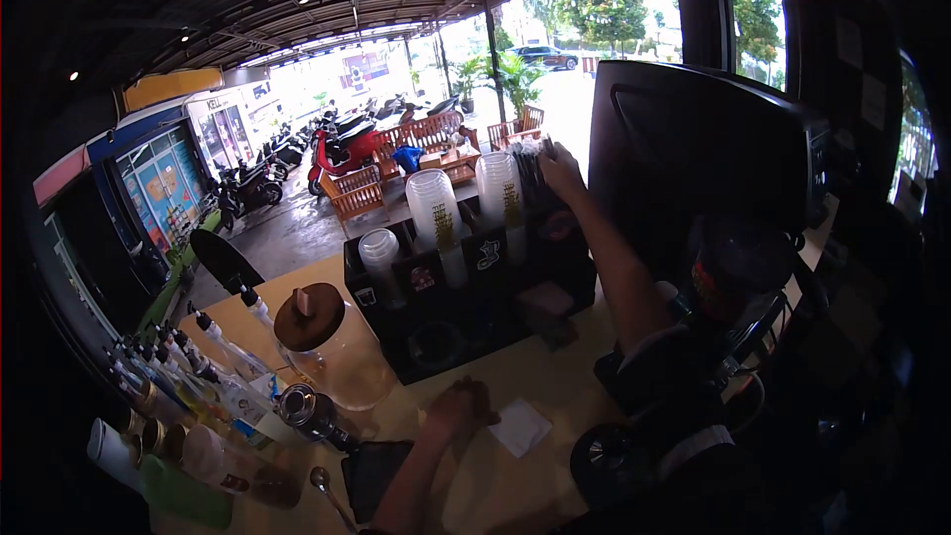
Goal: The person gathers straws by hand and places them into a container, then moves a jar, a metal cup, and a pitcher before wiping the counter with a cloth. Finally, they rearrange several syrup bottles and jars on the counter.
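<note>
My right hand (pixel 563 172) reaches to the back of a black cup organizer (pixel 485 312), its fingers pinched at the top of a bunch of dark straws (pixel 532 168). The straw between the fingertips is hard to make out. My left hand (pixel 460 410) rests on the counter in front of the organizer, fingers curled together with nothing visible in them. Just right of it lies a white napkin (pixel 519 427). Stacks of clear plastic cups (pixel 433 208) with printed lettering stand in the organizer, with a shorter stack of lids (pixel 378 250) at its left.
On the left stand a large jar with a wooden lid (pixel 309 317), several pump bottles (pixel 223 386) and a metal jigger-like container (pixel 309 406). A spoon (pixel 322 481) lies near a black mat (pixel 374 476). A big black machine (pixel 703 159) rises at the right, beside a grinder hopper (pixel 738 267).
</note>
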A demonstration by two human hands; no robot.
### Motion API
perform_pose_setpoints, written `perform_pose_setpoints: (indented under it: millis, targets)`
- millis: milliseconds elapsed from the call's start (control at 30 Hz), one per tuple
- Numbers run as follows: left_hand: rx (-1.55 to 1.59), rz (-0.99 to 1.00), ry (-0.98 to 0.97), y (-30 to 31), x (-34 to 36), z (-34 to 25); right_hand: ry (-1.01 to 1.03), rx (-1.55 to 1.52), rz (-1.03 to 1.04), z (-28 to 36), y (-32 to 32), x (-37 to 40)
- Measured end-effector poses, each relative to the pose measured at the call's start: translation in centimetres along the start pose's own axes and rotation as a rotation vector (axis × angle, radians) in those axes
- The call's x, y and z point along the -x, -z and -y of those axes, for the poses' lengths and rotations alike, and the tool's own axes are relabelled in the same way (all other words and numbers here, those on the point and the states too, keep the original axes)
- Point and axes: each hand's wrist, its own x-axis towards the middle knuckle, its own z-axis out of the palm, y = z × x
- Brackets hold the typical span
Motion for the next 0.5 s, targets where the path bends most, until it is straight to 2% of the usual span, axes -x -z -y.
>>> perform_pose_setpoints:
  millis: [67,167,233,267,400,467,500]
  targets:
    - [-0.007,-0.055,-0.04,-0.4,0.0,0.1,0.018,0.003,0.018,-0.2,0.4,-0.1]
    - [-0.03,-0.108,-0.079,-0.7,-0.1,0.1,0.126,-0.18,0.033,-2.4,0.0,-1.9]
    - [-0.048,-0.108,-0.078,-0.8,-0.2,0.2,0.122,-0.469,0.124,-2.6,0.1,-2.6]
    - [-0.041,-0.091,-0.052,-1.0,-0.2,0.3,0.002,-0.654,0.275,-2.8,0.7,-3.0]
    - [-0.029,-0.07,-0.012,-1.6,-0.5,0.9,0.016,-0.591,0.237,1.1,2.1,-1.2]
    - [-0.049,-0.078,-0.027,-1.9,-0.6,1.2,0.046,-0.176,0.396,1.6,2.6,-0.7]
    - [-0.067,-0.085,-0.044,-1.9,-0.7,1.3,0.047,-0.179,0.397,1.8,2.8,-0.4]
